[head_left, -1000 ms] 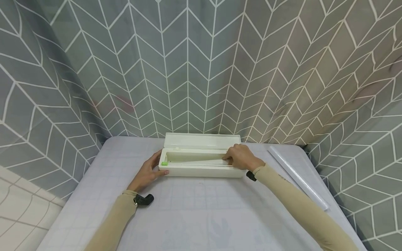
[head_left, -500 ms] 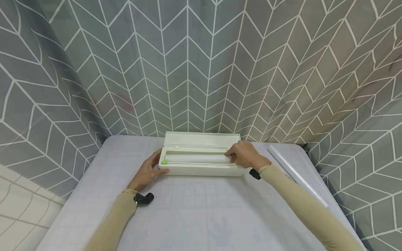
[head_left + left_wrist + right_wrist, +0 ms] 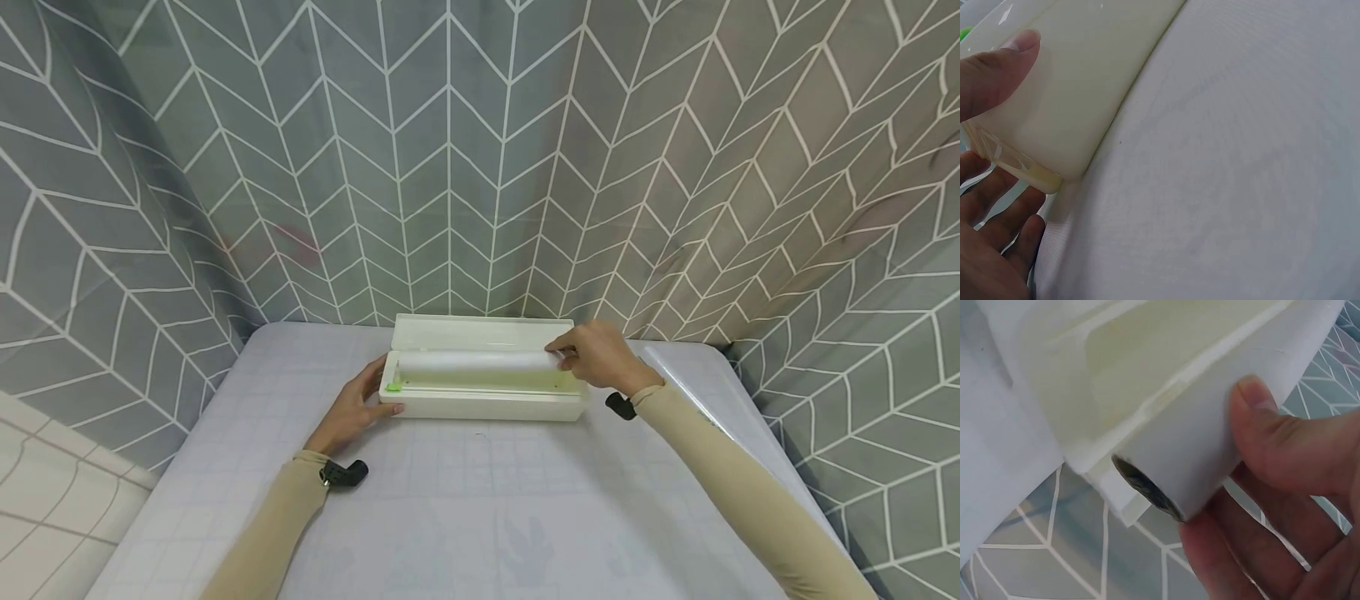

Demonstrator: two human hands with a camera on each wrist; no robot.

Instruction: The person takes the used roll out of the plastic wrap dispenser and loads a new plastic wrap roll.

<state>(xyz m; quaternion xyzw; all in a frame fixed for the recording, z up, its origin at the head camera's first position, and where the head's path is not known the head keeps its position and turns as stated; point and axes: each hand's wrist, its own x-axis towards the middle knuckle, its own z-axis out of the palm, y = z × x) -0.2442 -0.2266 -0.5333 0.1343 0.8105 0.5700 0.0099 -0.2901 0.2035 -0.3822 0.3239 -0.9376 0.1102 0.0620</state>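
Note:
A long white plastic-wrap dispenser box (image 3: 480, 407) lies with its lid (image 3: 483, 332) tipped back and a small green slider (image 3: 393, 387) at its left end. My left hand (image 3: 352, 410) grips the left end; in the left wrist view the thumb (image 3: 1007, 72) presses the front and the fingers go round the end. With my right hand (image 3: 602, 357) I hold the right end of a white wrap roll (image 3: 480, 361), thumb on top and fingers beneath. The roll lies along the back of the trough, and its hollow core end (image 3: 1147, 487) shows in the right wrist view.
Beyond the right hand, a clear-wrapped long roll (image 3: 690, 392) lies slanted on the table, partly covered by the right sleeve. A pale cloth covers the table (image 3: 480, 508). Patterned grey curtains (image 3: 480, 167) hang right behind the box and at both sides.
The roll has come up out of the trough and moved toward the lid, with the right hand rising and shifting back and right. My left hand has stayed on the box.

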